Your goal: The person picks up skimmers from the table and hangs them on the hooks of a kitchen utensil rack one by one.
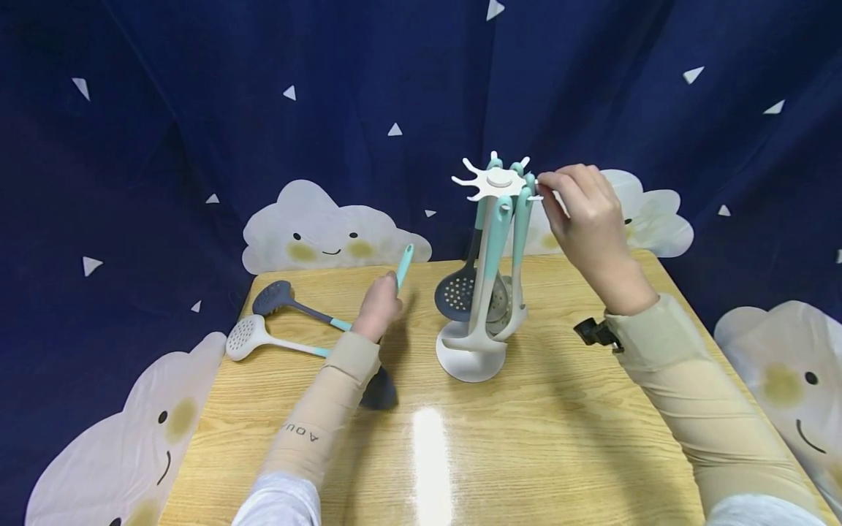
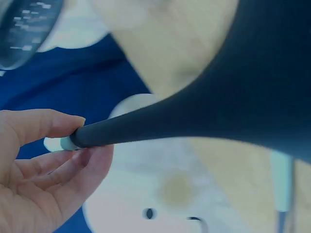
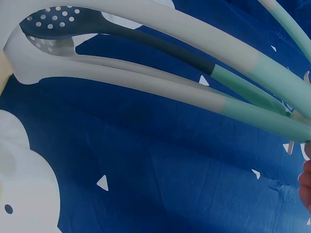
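Note:
My left hand (image 1: 380, 305) grips a dark spatula (image 1: 379, 391) near where its mint handle joins the dark neck. The handle end points up and away; the broad dark head hangs low beside my forearm and fills much of the left wrist view. My right hand (image 1: 582, 212) is raised at the right side of a white utensil stand (image 1: 470, 363), thumb and fingertips pinching the tip of a hook arm on its top. Several mint-handled utensils hang there, among them a dark slotted spoon (image 1: 455, 294) and a pale utensil (image 1: 488, 321) with a wide flat end in front.
Left on the wooden table (image 1: 526, 453) lie a dark utensil (image 1: 272, 296) with a mint handle and a white slotted utensil (image 1: 243, 336), heads outward. A dark blue curtain (image 1: 355, 44) with clouds hangs behind the table.

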Motion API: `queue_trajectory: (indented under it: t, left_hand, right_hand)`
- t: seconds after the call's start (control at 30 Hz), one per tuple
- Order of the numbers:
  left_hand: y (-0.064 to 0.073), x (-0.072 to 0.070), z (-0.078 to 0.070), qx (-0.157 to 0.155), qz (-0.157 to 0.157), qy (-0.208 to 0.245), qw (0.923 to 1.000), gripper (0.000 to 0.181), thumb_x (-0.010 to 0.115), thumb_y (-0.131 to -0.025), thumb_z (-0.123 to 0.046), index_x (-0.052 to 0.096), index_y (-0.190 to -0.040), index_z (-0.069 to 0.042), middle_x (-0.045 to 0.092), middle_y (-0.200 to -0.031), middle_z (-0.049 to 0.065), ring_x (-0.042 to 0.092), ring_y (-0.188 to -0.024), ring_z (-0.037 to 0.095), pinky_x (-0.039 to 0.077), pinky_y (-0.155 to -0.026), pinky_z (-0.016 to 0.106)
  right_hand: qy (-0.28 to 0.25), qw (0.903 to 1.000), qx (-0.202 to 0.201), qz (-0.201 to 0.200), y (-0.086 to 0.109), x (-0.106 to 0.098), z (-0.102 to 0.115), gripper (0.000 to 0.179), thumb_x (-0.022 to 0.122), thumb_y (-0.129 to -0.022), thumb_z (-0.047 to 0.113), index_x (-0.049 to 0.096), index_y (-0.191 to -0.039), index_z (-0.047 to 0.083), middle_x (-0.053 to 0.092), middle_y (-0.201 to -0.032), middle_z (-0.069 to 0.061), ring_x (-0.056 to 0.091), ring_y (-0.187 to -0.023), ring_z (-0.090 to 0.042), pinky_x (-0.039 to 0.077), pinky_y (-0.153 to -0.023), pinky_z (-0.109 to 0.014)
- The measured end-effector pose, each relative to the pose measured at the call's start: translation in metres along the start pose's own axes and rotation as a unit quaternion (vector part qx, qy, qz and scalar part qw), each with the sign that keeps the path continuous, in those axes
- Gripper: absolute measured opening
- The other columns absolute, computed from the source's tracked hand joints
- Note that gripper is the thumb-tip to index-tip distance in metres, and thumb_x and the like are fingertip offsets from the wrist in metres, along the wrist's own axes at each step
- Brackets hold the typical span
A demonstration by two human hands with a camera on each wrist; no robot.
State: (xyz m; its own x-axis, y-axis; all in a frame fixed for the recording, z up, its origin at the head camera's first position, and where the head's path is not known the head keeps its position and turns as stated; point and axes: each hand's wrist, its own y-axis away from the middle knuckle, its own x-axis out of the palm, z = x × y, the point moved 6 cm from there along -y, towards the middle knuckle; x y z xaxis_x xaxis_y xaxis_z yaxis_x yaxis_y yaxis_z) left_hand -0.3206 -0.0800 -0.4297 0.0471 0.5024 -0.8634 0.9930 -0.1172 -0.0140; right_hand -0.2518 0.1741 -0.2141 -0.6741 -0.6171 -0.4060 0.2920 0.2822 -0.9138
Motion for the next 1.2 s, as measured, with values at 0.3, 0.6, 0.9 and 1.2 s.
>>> queue_trajectory:
  t: [0.3,0.6,0.9,1.2]
  left_hand:
    - [0.022,-0.041,-0.046,0.115,-0.126,0.04,0.9846,0.025,0.053,-0.079,0.007,0.052,-0.105,0.004,0.052,-0.08,0.013,0.05,-0.064,0.022,0.044,-0.054,0.033]
    - [0.051,-0.079,-0.081,0.206,-0.244,0.083,0.9439,0.04,0.057,-0.075,0.009,0.051,-0.114,0.005,0.057,-0.087,0.016,0.059,-0.074,0.024,0.051,-0.062,0.031]
    - [0.075,-0.098,-0.105,0.271,-0.299,0.11,0.9083,0.036,0.057,-0.073,0.011,0.051,-0.109,0.006,0.056,-0.086,0.015,0.058,-0.072,0.021,0.05,-0.06,0.022]
    - [0.09,-0.107,-0.124,0.308,-0.312,0.113,0.8918,0.037,0.056,-0.071,0.012,0.052,-0.107,0.006,0.055,-0.083,0.014,0.058,-0.069,0.021,0.051,-0.059,0.026]
  right_hand:
    - [0.0,1.0,0.001,0.002,0.0,0.0,0.0,0.01,0.056,-0.087,0.0,0.061,-0.092,-0.007,0.057,-0.083,-0.018,0.05,-0.073,-0.032,0.04,-0.065,-0.038]
    - [0.007,0.9999,0.0,0.008,-0.001,0.0,0.0,0.01,0.055,-0.088,0.001,0.061,-0.093,-0.007,0.057,-0.083,-0.018,0.05,-0.074,-0.032,0.041,-0.065,-0.037]
    - [0.004,1.0,0.001,0.007,-0.001,0.0,0.0,0.01,0.055,-0.088,0.0,0.061,-0.092,-0.007,0.057,-0.083,-0.018,0.05,-0.073,-0.031,0.04,-0.064,-0.037]
    - [0.004,1.0,-0.001,0.008,-0.001,0.0,0.001,0.009,0.055,-0.088,0.0,0.061,-0.091,-0.007,0.057,-0.082,-0.017,0.05,-0.073,-0.032,0.04,-0.063,-0.037]
